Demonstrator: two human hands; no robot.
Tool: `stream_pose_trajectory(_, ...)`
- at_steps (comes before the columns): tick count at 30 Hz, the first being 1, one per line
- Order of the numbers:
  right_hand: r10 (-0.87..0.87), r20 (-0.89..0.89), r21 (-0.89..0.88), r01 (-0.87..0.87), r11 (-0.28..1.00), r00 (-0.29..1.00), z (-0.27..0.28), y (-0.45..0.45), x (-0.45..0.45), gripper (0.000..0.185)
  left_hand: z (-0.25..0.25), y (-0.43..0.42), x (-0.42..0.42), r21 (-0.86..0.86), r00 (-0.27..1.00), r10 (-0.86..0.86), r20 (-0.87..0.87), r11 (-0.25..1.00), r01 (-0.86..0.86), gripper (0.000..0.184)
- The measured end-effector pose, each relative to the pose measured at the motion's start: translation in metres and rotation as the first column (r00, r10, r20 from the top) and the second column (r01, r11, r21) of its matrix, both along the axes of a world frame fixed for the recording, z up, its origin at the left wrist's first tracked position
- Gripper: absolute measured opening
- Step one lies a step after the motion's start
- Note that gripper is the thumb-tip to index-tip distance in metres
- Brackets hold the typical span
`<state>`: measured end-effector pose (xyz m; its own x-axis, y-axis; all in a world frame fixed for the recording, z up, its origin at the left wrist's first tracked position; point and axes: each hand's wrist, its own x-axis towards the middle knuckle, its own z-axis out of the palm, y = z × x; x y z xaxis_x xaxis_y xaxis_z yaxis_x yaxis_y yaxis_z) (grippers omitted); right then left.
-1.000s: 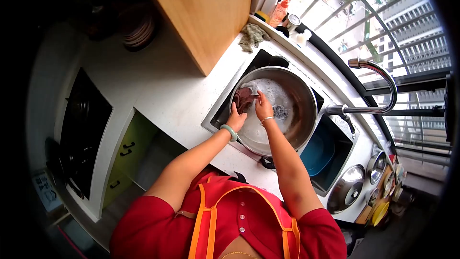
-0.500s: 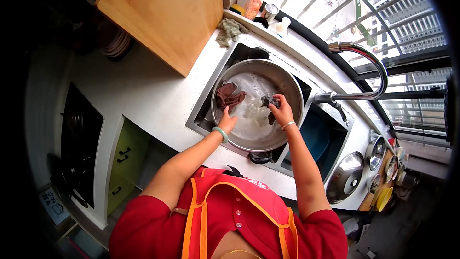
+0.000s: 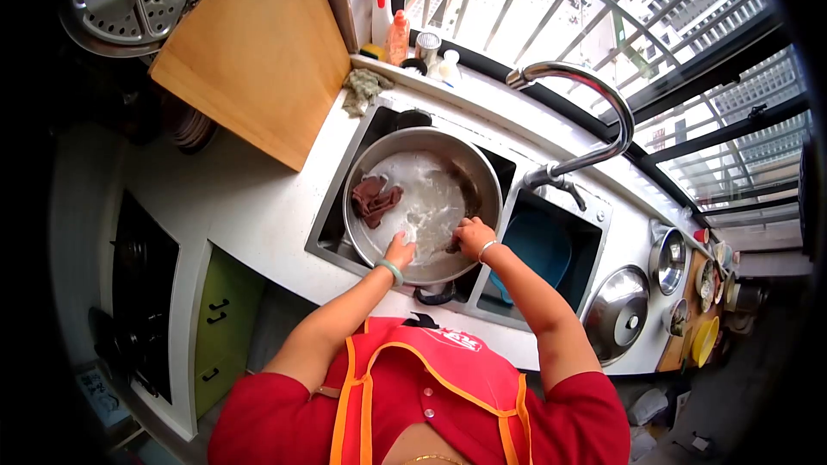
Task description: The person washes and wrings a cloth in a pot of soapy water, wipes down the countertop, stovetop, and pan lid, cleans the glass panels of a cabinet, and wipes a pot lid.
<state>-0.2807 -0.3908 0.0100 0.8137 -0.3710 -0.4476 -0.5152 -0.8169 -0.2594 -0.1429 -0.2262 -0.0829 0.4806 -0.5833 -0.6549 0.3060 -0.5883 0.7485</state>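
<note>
A large metal pot [image 3: 487, 174] with shallow, cloudy water sits over the left sink basin. My left hand [image 3: 401, 251] is just inside its near wall, thumb raised and apart from the fingers; the other fingers are partly hidden, with no object visible in them. Close by, my right hand [image 3: 474, 237] is closed with fingers pointing down into the pot. Part of a dark, shaggy scouring pad [image 3: 453, 246] shows under those fingers; the rest is covered. A crumpled brown cloth [image 3: 376, 201] lies in the water against the pot's left side.
A blue-green basin [image 3: 536, 250] stands in the right sink bowl. The curved faucet [image 3: 594, 82] arches behind it. A wooden board [image 3: 250, 60] is at the left, a grey-green rag [image 3: 365, 89] near the sink corner, and a metal lid [image 3: 618, 314] at the right.
My right hand has moved from the pot's right side toward its near edge, with the dark scouring pad. My left hand has shifted away from the brown cloth. The view has turned slightly.
</note>
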Motion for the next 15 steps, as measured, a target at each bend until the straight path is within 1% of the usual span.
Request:
stream_pose_trajectory(1,-0.072,0.112,0.040,0.068,0.997,0.991,0.018,-0.007,0.009,0.017,0.022,-0.006,0.010,0.047,0.966,-0.067,-0.251,0.996,0.082,0.066)
stream_pose_trajectory(2,-0.148,0.210,0.100,0.129,0.987,0.967,0.034,-0.009,0.012,0.017,0.025,-0.007,0.010,0.043,0.966,-0.062,-0.249,0.996,0.075,0.066)
stream_pose_trajectory(3,-0.145,0.320,0.103,0.118,0.988,0.936,0.046,-0.021,0.016,0.017,0.026,-0.004,0.009,0.057,0.973,-0.083,-0.216,0.994,0.097,0.065)
stream_pose_trajectory(4,-0.124,0.457,0.054,0.112,0.992,0.881,0.061,-0.034,0.020,0.015,0.027,-0.004,0.012,0.070,0.979,-0.104,-0.177,0.991,0.118,0.065)
stream_pose_trajectory(5,-0.165,0.464,0.054,0.158,0.986,0.870,0.083,-0.052,0.026,0.016,0.014,-0.003,0.013,0.065,0.976,-0.089,-0.200,0.992,0.104,0.064)
stream_pose_trajectory(6,-0.170,0.512,0.037,0.176,0.984,0.842,0.102,-0.068,0.029,0.016,0.014,-0.002,0.011,0.065,0.977,-0.083,-0.195,0.993,0.097,0.064)
stream_pose_trajectory(7,-0.170,0.524,-0.014,0.208,0.978,0.834,0.104,-0.089,0.030,0.016,0.015,-0.003,0.011,0.064,0.981,-0.059,-0.185,0.995,0.072,0.063)
stream_pose_trajectory(8,-0.186,0.506,-0.051,0.244,0.968,0.842,0.111,-0.106,0.030,0.017,0.015,-0.002,0.010,0.064,0.984,-0.034,-0.176,0.997,0.046,0.063)
stream_pose_trajectory(9,-0.211,0.460,-0.097,0.285,0.954,0.863,0.111,-0.123,0.030,0.017,0.004,0.001,0.008,0.066,0.985,-0.023,-0.168,0.997,0.035,0.063)
stream_pose_trajectory(10,-0.234,0.414,-0.139,0.315,0.939,0.880,0.104,-0.142,0.029,0.018,-0.015,0.005,0.007,0.060,0.989,-0.027,-0.144,0.998,0.036,0.062)
stream_pose_trajectory(11,-0.273,0.352,-0.139,0.338,0.931,0.895,0.096,-0.158,0.027,0.019,-0.025,0.007,0.009,0.055,0.992,-0.031,-0.119,0.998,0.038,0.062)
stream_pose_trajectory(12,-0.313,0.289,-0.140,0.363,0.921,0.905,0.089,-0.171,0.027,0.021,-0.013,0.007,0.008,0.057,0.994,-0.022,-0.108,0.998,0.029,0.062)
stream_pose_trajectory(14,-0.368,0.181,-0.228,0.403,0.886,0.912,0.071,-0.181,0.027,0.027,0.024,0.008,0.005,0.039,0.980,0.124,-0.155,0.992,-0.119,0.059)
stream_pose_trajectory(15,-0.335,0.116,-0.338,0.355,0.872,0.935,0.101,-0.159,0.037,0.031,0.016,0.010,0.012,0.037,0.979,0.098,-0.181,0.995,-0.093,0.063)
